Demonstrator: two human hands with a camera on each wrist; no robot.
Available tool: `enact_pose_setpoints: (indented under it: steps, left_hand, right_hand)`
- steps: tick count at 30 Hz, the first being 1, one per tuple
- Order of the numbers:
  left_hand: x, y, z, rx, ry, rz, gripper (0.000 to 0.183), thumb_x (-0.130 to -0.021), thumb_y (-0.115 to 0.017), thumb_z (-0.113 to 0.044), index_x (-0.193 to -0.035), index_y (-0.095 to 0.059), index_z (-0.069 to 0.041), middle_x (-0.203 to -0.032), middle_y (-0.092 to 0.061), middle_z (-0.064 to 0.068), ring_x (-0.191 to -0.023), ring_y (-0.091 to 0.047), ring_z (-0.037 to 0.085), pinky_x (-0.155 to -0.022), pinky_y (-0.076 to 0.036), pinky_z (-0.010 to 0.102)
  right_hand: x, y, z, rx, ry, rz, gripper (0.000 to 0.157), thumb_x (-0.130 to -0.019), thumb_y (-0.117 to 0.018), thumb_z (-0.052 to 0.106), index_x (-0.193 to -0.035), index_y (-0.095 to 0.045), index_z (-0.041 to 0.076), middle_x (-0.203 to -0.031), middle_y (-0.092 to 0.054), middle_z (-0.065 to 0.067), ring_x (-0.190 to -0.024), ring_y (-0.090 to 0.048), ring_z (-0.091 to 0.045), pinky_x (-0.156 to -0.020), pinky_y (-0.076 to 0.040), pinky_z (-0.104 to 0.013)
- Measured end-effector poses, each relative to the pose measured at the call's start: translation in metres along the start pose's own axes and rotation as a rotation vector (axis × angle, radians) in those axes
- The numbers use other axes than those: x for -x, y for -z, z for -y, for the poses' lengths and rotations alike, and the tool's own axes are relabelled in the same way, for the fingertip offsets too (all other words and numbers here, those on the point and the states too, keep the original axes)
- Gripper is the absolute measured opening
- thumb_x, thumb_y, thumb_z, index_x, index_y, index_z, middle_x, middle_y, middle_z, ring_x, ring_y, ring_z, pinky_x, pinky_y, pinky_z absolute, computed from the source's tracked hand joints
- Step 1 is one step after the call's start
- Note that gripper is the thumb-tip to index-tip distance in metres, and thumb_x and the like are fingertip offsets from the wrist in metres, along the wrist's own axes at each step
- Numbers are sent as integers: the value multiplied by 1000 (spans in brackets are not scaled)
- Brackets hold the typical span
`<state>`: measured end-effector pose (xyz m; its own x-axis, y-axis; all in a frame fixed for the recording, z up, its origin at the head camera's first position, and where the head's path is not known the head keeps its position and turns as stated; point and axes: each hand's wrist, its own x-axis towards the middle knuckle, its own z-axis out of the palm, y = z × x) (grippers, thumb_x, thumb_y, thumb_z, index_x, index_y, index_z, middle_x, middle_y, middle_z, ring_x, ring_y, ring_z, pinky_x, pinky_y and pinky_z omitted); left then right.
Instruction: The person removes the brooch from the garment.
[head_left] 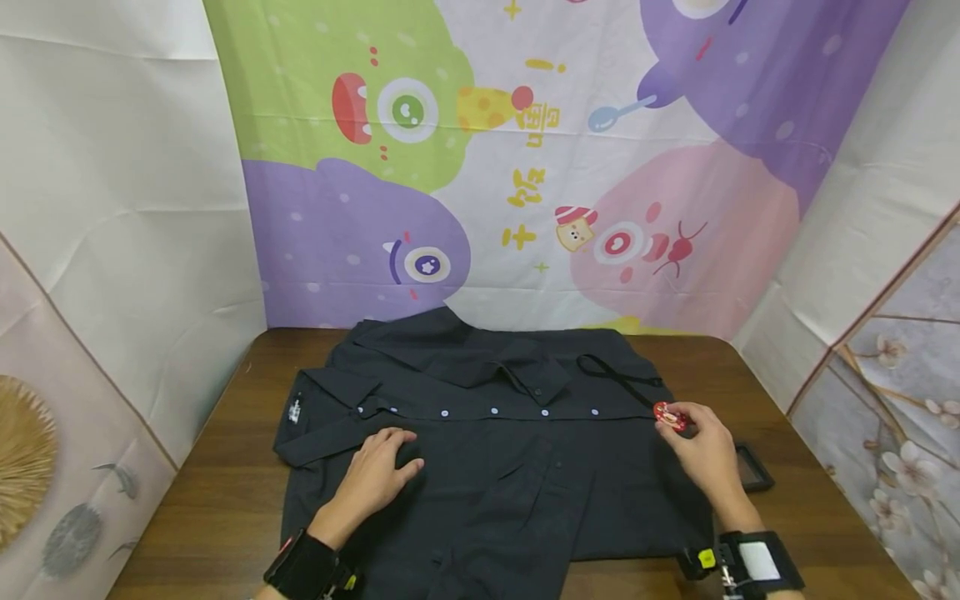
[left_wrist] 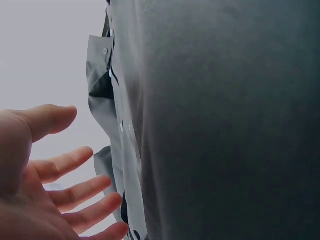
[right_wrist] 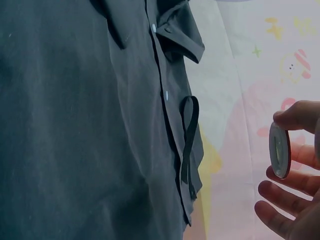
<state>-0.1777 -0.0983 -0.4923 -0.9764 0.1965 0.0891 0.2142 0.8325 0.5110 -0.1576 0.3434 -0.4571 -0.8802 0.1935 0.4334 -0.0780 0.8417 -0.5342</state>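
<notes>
A black button-up shirt [head_left: 480, 467] lies spread on the table, its row of pale buttons [head_left: 494, 411] running crosswise. Over its left part hovers or rests my left hand [head_left: 375, 471], fingers loosely spread and holding nothing; contact with the cloth cannot be told. At the right side my right hand [head_left: 703, 446] pinches a small round red badge [head_left: 669, 416] between thumb and fingers. The badge's pale back [right_wrist: 280, 150] faces the right wrist camera. A thin black strap [head_left: 618, 379] lies looped on the shirt near the badge; in the right wrist view the two stand apart.
A small black square frame [head_left: 752, 467] lies on the brown table [head_left: 817, 508], beside my right hand and partly hidden by it. Behind the table hangs a cartoon-printed cloth [head_left: 525, 167]. Pale curtains [head_left: 127, 167] close in both sides.
</notes>
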Motion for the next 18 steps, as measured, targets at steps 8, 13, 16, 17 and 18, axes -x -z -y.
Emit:
enact_pose_setpoints:
  steps: [8, 13, 16, 17, 18]
  left_hand:
    - [1, 0, 0, 26, -4, -4, 37, -83, -66, -28, -114, -61, -10, -122, -55, 17, -114, -48, 38, -92, -40, 59]
    - [0, -1, 1, 30, -11, -1, 36, -83, -66, -28, -114, -61, -9, -123, -55, 18, -114, -48, 38, -92, -39, 59]
    - [0, -2, 0, 29, -14, -4, 36, -83, -66, -28, -114, -62, -9, -122, -56, 18, -114, -48, 38, -93, -40, 58]
    - [-1, -2, 0, 28, -15, -6, 35, -83, -66, -28, -113, -62, -9, -122, -56, 18, -114, -48, 38, -92, -40, 58]
    - [-1, -2, 0, 27, -16, -7, 35, -83, -67, -28, -113, -62, -9, -122, -56, 18, -114, -48, 38, -92, -40, 58]
  right_hand:
    - [4, 9, -8, 15, -47, 17, 37, -80, -72, 20, -108, -62, -2, -110, -59, -25, -90, -57, -34, -73, -46, -51]
    - [6, 14, -18, 42, -63, -19, 36, -79, -73, 21, -105, -63, -2, -105, -61, -26, -89, -58, -36, -73, -46, -52]
    - [7, 16, -23, 42, -78, -25, 37, -79, -73, 22, -104, -63, -3, -103, -61, -26, -90, -57, -36, -74, -45, -52]
    - [7, 17, -24, 43, -87, -24, 38, -79, -72, 23, -104, -63, -3, -103, -61, -26, -91, -57, -37, -75, -44, -53]
    - [7, 18, -26, 44, -97, -22, 38, -80, -72, 25, -105, -63, -3, -103, -61, -26, -92, -57, -37, -75, -44, -53]
